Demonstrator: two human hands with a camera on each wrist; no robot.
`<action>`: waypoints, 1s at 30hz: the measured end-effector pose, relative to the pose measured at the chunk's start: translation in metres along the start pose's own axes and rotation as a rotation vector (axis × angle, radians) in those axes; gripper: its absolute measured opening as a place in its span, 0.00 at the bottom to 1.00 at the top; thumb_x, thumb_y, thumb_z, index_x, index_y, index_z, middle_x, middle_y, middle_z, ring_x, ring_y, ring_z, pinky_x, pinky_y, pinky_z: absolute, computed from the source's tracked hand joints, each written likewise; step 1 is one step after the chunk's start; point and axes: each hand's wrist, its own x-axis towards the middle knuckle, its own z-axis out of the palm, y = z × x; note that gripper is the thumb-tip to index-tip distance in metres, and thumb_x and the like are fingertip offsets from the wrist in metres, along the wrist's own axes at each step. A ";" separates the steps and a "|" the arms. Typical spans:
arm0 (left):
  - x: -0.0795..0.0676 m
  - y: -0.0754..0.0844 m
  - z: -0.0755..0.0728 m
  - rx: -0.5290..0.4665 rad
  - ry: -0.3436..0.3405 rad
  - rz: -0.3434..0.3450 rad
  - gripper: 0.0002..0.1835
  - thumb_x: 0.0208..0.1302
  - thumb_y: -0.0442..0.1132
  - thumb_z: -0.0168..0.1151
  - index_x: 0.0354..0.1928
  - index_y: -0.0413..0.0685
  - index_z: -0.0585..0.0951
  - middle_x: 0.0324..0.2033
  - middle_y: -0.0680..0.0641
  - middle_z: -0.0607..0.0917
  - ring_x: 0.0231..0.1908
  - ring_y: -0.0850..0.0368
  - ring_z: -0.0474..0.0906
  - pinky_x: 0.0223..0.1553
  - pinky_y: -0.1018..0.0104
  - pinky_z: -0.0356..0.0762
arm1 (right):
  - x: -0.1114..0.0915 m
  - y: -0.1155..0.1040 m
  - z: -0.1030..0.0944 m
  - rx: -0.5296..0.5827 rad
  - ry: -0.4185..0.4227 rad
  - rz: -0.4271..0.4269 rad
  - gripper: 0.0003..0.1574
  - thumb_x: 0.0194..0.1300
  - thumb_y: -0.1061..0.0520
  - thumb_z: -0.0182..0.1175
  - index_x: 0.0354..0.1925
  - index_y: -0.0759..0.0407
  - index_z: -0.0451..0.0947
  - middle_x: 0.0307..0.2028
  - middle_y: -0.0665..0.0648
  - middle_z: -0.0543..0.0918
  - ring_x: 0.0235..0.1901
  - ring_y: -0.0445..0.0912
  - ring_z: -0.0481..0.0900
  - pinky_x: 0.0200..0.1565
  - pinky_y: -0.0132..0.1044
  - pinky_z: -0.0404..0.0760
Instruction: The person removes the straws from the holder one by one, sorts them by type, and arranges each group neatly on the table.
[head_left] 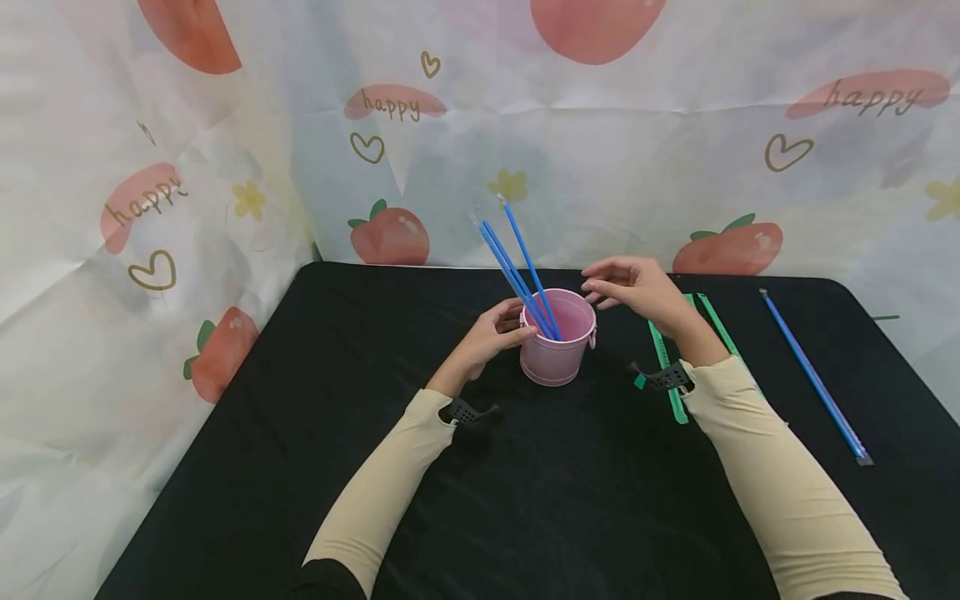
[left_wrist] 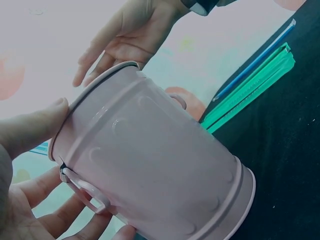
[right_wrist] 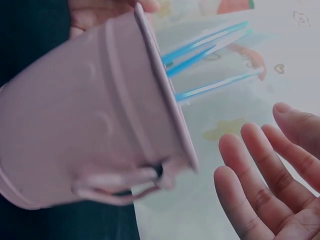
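A small pink metal bucket (head_left: 553,360) stands on the black table, with ring handles on its sides. Three long blue sticks, apparently drinking straws (head_left: 532,262) in clear wrappers, lean in it towards the left and rise well above the rim. My left hand (head_left: 489,340) holds the bucket's left side, thumb at the rim and fingers by a handle in the left wrist view. Just beyond the right of the rim, my right hand (head_left: 633,290) hovers with loosely extended fingers and nothing in them, as the right wrist view also shows.
Two green wrapped strips (head_left: 672,387), apparently straws, lie partly under my right forearm. Further right, a blue straw in a clear wrapper (head_left: 813,375) lies on the black tablecloth (head_left: 555,500). A printed curtain (head_left: 585,167) hangs behind the table and along its left side.
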 end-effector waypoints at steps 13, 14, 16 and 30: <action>0.002 -0.003 -0.001 -0.014 -0.003 0.012 0.30 0.63 0.36 0.58 0.68 0.48 0.63 0.65 0.40 0.68 0.64 0.42 0.67 0.60 0.50 0.70 | 0.014 0.000 0.028 0.032 -0.025 -0.003 0.22 0.66 0.56 0.58 0.52 0.71 0.73 0.42 0.65 0.84 0.36 0.36 0.84 0.41 0.30 0.82; 0.002 -0.003 -0.001 -0.015 -0.004 0.012 0.30 0.63 0.36 0.58 0.68 0.48 0.63 0.65 0.40 0.68 0.64 0.42 0.67 0.60 0.50 0.70 | 0.015 0.000 0.030 0.039 -0.026 -0.005 0.21 0.65 0.56 0.58 0.51 0.71 0.73 0.42 0.64 0.84 0.36 0.37 0.85 0.41 0.30 0.82; 0.002 -0.003 0.000 -0.015 -0.005 0.012 0.30 0.63 0.35 0.58 0.68 0.48 0.63 0.65 0.40 0.68 0.64 0.42 0.66 0.61 0.50 0.70 | 0.017 0.001 0.034 0.050 -0.026 -0.004 0.21 0.65 0.57 0.58 0.51 0.71 0.74 0.43 0.64 0.84 0.36 0.37 0.85 0.42 0.31 0.82; 0.002 -0.006 0.001 -0.038 -0.006 -0.009 0.30 0.64 0.36 0.57 0.68 0.49 0.62 0.65 0.40 0.68 0.65 0.42 0.66 0.61 0.50 0.69 | 0.024 -0.001 0.048 0.016 -0.057 0.042 0.21 0.64 0.57 0.59 0.50 0.71 0.74 0.45 0.70 0.82 0.37 0.40 0.85 0.45 0.36 0.82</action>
